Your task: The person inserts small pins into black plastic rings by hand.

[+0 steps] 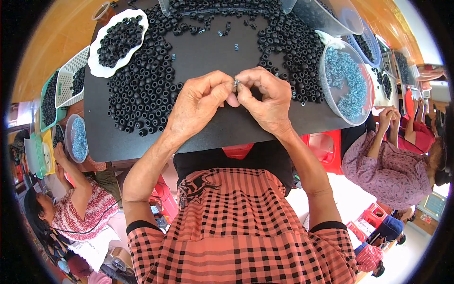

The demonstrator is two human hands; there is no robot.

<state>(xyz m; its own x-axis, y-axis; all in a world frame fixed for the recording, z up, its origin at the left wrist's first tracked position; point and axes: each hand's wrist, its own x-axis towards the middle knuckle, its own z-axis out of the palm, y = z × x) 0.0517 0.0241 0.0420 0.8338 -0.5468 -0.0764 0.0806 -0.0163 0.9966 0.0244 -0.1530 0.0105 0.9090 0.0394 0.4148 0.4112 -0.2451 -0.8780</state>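
My left hand (201, 99) and my right hand (266, 97) meet over the near middle of the dark table. Between their pinched thumbs and forefingers sits a small silvery metal spring (235, 83), mostly covered by the fingertips. Whether there is more than one piece in the pinch is too small to tell. Black ring-shaped plastic parts (142, 97) lie spread beside my left hand, hollow ends up. More black plastic parts (302, 61) cover the table beyond my right hand. A loose spring (236, 47) lies on the table beyond my fingertips.
A clear round tub (323, 75) of bluish springs stands at the right edge. A white scalloped plate (96, 66) of black parts is at the far left. A clear bin (314, 19) stands at the far right. Co-workers sit at both sides, one in a purple patterned top (383, 163).
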